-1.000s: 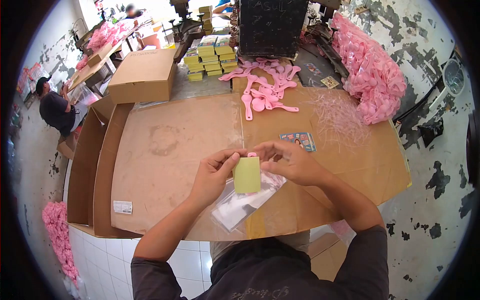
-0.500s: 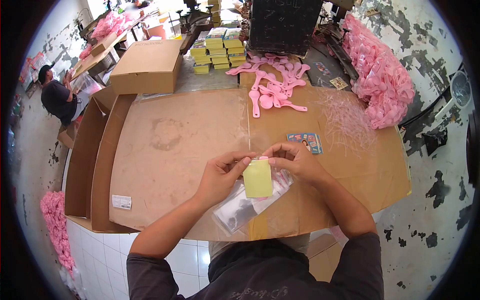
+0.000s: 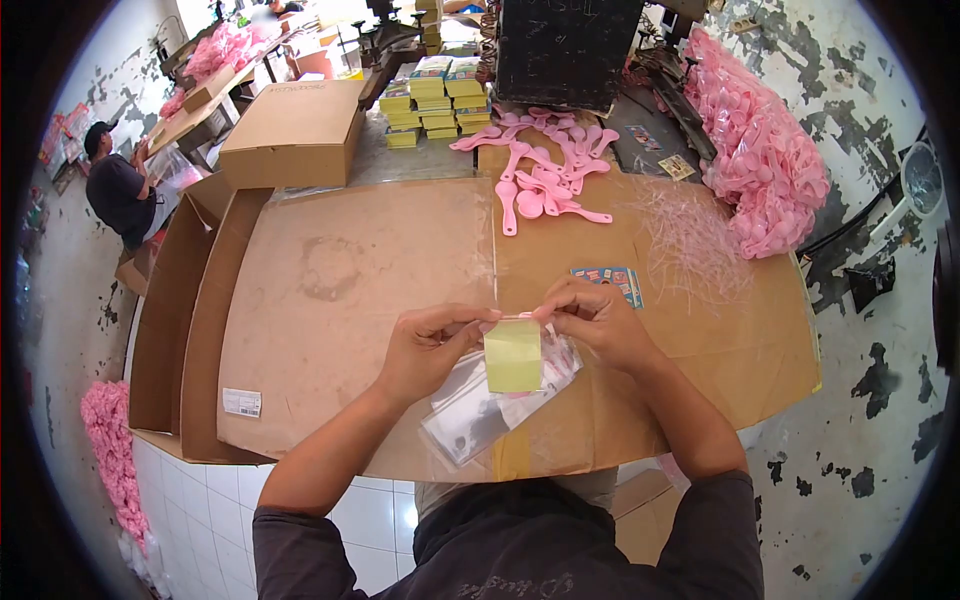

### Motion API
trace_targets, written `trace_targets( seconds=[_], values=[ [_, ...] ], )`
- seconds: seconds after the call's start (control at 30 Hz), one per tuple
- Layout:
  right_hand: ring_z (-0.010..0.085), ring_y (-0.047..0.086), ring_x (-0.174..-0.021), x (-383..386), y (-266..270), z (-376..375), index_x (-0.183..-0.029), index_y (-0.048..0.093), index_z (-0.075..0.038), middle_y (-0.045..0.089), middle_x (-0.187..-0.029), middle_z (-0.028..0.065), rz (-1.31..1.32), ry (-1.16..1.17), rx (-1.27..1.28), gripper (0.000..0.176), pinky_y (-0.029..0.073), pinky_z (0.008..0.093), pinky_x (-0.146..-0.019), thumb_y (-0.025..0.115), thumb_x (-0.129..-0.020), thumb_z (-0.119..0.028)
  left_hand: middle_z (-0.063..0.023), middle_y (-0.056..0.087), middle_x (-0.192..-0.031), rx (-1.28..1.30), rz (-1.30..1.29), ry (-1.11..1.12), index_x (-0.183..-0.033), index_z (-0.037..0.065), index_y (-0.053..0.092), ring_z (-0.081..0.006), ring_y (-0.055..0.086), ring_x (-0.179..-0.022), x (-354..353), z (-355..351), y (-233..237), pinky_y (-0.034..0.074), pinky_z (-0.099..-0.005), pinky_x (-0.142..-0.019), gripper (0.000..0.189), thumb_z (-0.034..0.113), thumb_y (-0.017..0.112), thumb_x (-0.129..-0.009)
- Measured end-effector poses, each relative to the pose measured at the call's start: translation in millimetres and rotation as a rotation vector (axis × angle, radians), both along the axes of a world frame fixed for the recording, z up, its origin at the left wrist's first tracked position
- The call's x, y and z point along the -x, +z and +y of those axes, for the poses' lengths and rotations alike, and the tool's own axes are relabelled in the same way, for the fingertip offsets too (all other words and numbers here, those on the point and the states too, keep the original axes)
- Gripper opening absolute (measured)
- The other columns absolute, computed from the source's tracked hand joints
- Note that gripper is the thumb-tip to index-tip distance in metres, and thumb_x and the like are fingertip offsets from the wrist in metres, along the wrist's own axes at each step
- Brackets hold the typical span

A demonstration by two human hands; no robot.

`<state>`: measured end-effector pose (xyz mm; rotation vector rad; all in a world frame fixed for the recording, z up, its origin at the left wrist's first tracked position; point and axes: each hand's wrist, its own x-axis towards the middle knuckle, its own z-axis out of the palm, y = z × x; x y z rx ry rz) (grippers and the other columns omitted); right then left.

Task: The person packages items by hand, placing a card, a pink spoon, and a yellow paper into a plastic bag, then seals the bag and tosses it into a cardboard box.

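A pale yellow-green card (image 3: 513, 360) hangs upright between my hands, with a thin clear plastic edge above it, seemingly a bag around the card. My left hand (image 3: 415, 350) pinches that edge at its left corner. On the other corner, the thumb and fingers of my right hand (image 3: 605, 325) are closed. A small pink bit shows at the top by the right fingertips; what it belongs to is hidden. Below and behind the card lies a stack of clear plastic bags (image 3: 465, 415), partly covered. Just beyond my right hand are blue printed cards (image 3: 627, 284).
Pink spoons (image 3: 545, 190) lie heaped at the table's far side. Clear plastic strips (image 3: 700, 240) and a large pink pile (image 3: 755, 150) are on the right. Stacked cards (image 3: 435, 95), a closed carton (image 3: 290, 130) and an open box (image 3: 195, 330) stand left. A person (image 3: 120, 185) sits far left.
My left hand has shifted slightly left and my right hand slightly right, drawing the plastic edge straighter. The card's top now shows a lighter band.
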<state>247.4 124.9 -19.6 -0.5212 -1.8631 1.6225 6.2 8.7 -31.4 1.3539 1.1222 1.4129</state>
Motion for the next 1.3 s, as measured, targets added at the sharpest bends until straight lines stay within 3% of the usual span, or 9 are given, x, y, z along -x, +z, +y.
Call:
trace_targets(
  seconds=[0.17,0.3,0.6,0.8,0.9,0.97,1.17,1.27,1.3],
  values=[
    [0.0088,0.062,-0.086,-2,6,0,-0.106,0.077,0.000,0.069,-0.099,0.0036,-0.042,0.015,-0.055,0.018,0.049,0.0238,-0.074,0.067,-0.091,0.005,-0.0089,0.076,-0.105,0.053,0.075,-0.042,-0.116,-0.004,0.073,-0.0107,0.070,-0.094,7,-1,1,0.059,-0.0276,-0.084,0.019,0.001,0.066,-0.099],
    [0.0086,0.061,-0.085,-4,5,1,-0.105,0.077,0.000,0.068,-0.100,0.0038,-0.069,0.001,-0.078,0.015,0.048,0.0236,-0.073,0.070,-0.091,0.000,-0.0094,0.076,-0.103,0.056,-0.033,-0.041,-0.115,-0.004,0.074,-0.0112,0.070,-0.091,3,0,0,0.059,-0.0270,-0.080,0.019,0.003,0.067,-0.098],
    [0.0120,0.068,-0.096,-1,2,0,-0.109,0.071,0.006,0.068,-0.104,0.0059,-0.067,0.046,0.135,0.014,0.055,0.0263,-0.084,0.070,-0.095,0.001,-0.0091,0.077,-0.103,0.200,-0.074,-0.013,-0.115,-0.004,0.073,-0.0118,0.072,-0.088,0,1,-6,0.060,-0.0256,-0.076,0.021,0.007,0.070,-0.098],
    [0.0119,0.067,-0.095,4,13,-9,-0.119,0.067,0.003,0.069,-0.104,0.0054,0.007,0.083,0.164,0.024,0.055,0.0269,-0.084,0.071,-0.096,-0.002,-0.0099,0.076,-0.104,0.201,-0.155,-0.022,-0.117,-0.003,0.072,-0.0126,0.072,-0.089,2,2,-4,0.061,-0.0264,-0.077,0.021,0.007,0.070,-0.099],
    [0.0109,0.066,-0.093,2,4,-7,-0.123,0.063,0.003,0.069,-0.102,0.0043,-0.185,0.186,0.138,0.030,0.054,0.0275,-0.083,0.072,-0.096,-0.004,-0.0101,0.076,-0.104,0.175,-0.197,0.001,-0.121,-0.003,0.069,-0.0132,0.072,-0.091,1,0,5,0.061,-0.0272,-0.078,0.024,0.007,0.069,-0.099],
    [0.0102,0.066,-0.091,3,1,-6,-0.123,0.064,0.003,0.069,-0.101,0.0036,-0.139,0.178,0.149,0.029,0.054,0.0274,-0.083,0.072,-0.096,-0.004,-0.0089,0.075,-0.104,0.147,-0.256,0.036,-0.125,-0.003,0.066,-0.0128,0.072,-0.093,-7,-2,19,0.060,-0.0268,-0.081,0.027,0.008,0.067,-0.101],
    [0.0100,0.066,-0.092,-2,14,-2,-0.122,0.064,0.003,0.069,-0.102,0.0039,-0.044,0.087,0.138,0.026,0.053,0.0264,-0.082,0.068,-0.099,-0.008,-0.0076,0.072,-0.097,0.266,-0.039,-0.250,-0.117,-0.002,0.066,-0.0137,0.071,-0.087,9,-7,14,0.060,-0.0285,-0.076,0.022,0.011,0.070,-0.099],
    [0.0101,0.065,-0.095,-15,34,13,-0.123,0.065,0.001,0.069,-0.104,0.0033,-0.187,-0.058,0.032,0.025,0.052,0.0275,-0.084,0.066,-0.101,-0.011,-0.0068,0.072,-0.094,0.175,-0.103,0.013,-0.111,-0.001,0.066,-0.0142,0.071,-0.082,44,-9,29,0.060,-0.0290,-0.072,0.017,0.012,0.067,-0.101],
    [0.0100,0.065,-0.096,-24,39,21,-0.123,0.066,0.000,0.069,-0.104,0.0030,-0.254,-0.117,-0.025,0.025,0.052,0.0280,-0.085,0.066,-0.101,-0.013,-0.0066,0.071,-0.098,0.016,-0.207,0.232,-0.109,0.000,0.065,-0.0144,0.071,-0.085,54,-10,32,0.060,-0.0302,-0.073,0.016,0.014,0.063,-0.103]
  ],
)
